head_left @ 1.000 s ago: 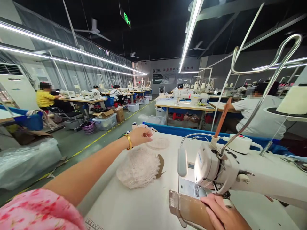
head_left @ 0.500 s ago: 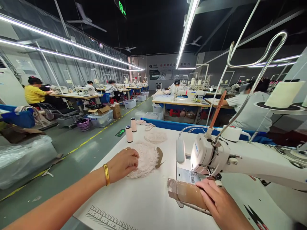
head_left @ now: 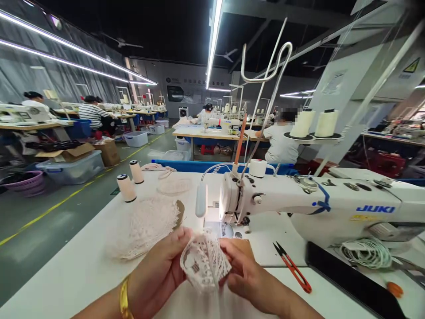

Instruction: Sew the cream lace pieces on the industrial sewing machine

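Both my hands hold one white lace piece (head_left: 205,261) low in front of me, over the white table (head_left: 76,274). My left hand (head_left: 159,270) pinches its left side, a gold bangle on that wrist. My right hand (head_left: 247,272) grips its right side with fingers closed. Just behind the left hand lies a pile of lace pieces (head_left: 146,223) on brown card. The white JUKI sewing machine (head_left: 318,208) stands behind my hands, its needle area just past the lace.
Red thread snips (head_left: 292,267) lie right of my right hand. Two thread spools (head_left: 126,187) stand at the table's back left, two large cones (head_left: 314,123) on the stand. Coiled cord (head_left: 365,252) lies under the machine. Other workers sit at benches behind; boxes line the aisle.
My left hand took a lace piece off the pile and brought it in front of me. My right hand left the brown card at the needle and joined it. My view turned right.
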`<action>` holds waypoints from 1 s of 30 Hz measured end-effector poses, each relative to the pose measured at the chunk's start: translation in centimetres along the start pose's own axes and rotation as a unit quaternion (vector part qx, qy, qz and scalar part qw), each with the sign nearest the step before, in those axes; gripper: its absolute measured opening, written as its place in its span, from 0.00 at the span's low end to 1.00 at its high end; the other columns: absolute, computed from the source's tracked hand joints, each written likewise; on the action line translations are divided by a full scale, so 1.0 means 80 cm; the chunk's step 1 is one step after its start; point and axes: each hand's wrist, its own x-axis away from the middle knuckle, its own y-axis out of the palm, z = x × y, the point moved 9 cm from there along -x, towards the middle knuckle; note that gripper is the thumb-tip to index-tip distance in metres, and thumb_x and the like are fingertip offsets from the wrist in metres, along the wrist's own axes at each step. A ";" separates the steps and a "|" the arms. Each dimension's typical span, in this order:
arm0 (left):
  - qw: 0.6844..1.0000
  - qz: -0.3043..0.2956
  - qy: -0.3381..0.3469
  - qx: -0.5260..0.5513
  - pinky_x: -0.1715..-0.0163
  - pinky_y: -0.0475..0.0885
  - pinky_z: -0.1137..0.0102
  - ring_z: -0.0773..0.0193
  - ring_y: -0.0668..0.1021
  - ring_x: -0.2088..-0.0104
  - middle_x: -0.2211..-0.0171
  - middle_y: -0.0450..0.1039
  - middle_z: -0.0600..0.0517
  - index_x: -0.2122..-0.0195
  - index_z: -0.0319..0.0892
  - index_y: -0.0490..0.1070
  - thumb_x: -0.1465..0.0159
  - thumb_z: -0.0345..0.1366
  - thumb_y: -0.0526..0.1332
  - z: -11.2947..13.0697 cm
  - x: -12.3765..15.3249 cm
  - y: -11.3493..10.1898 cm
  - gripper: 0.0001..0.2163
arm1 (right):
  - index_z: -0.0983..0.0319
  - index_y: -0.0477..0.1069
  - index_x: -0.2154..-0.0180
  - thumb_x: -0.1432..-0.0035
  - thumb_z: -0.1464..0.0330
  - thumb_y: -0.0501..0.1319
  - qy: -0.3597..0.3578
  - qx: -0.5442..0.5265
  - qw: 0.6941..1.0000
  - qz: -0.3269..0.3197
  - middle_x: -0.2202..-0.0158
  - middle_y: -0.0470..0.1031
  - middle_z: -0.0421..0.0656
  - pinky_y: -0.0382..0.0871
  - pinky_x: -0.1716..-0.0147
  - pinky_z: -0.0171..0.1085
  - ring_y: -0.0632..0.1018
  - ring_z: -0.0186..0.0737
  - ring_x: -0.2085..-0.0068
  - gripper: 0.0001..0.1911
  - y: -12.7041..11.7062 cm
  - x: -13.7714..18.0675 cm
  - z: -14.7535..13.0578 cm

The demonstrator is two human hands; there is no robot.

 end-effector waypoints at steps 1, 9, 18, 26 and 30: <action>0.999 -0.019 -0.030 0.033 0.62 0.78 0.67 0.60 0.80 0.66 0.66 0.78 0.49 0.65 0.40 0.73 0.40 0.45 0.76 -0.019 -0.001 0.006 0.16 | 0.57 0.71 0.40 0.42 0.38 0.70 0.005 -0.063 0.998 0.021 0.52 0.79 0.47 0.72 0.50 0.43 0.80 0.47 0.54 0.40 -0.006 -0.002 0.005; 0.978 -0.150 -0.118 -0.081 0.55 0.76 0.65 0.56 0.83 0.61 0.66 0.80 0.51 0.53 0.40 0.77 0.53 0.40 0.84 -0.072 -0.019 0.027 0.29 | 0.60 0.75 0.59 0.46 0.45 0.76 0.062 -0.097 0.991 0.065 0.68 0.72 0.38 0.66 0.61 0.36 0.72 0.38 0.65 0.28 -0.026 -0.003 0.031; 0.992 -0.097 -0.071 -0.026 0.55 0.77 0.62 0.50 0.82 0.56 0.57 0.82 0.44 0.45 0.41 0.77 0.40 0.45 0.75 -0.039 -0.020 0.033 0.24 | 0.59 0.73 0.60 0.56 0.47 0.81 0.064 -0.029 0.992 0.101 0.64 0.71 0.37 0.67 0.60 0.35 0.73 0.37 0.62 0.32 -0.048 0.003 0.015; 0.946 -0.194 -0.153 -0.210 0.65 0.68 0.71 0.64 0.73 0.66 0.67 0.71 0.55 0.56 0.43 0.71 0.48 0.52 0.79 -0.072 -0.024 0.022 0.27 | 0.58 0.74 0.56 0.56 0.56 0.83 0.117 -0.023 0.991 0.066 0.64 0.74 0.36 0.67 0.65 0.34 0.73 0.33 0.67 0.30 -0.046 0.004 0.026; 0.901 -0.221 -0.126 -0.352 0.74 0.55 0.74 0.70 0.59 0.73 0.74 0.58 0.62 0.66 0.43 0.66 0.50 0.44 0.75 -0.068 -0.067 0.036 0.20 | 0.59 0.73 0.54 0.49 0.63 0.80 0.111 0.001 0.989 0.097 0.61 0.74 0.38 0.69 0.61 0.35 0.74 0.35 0.63 0.25 -0.060 0.006 0.029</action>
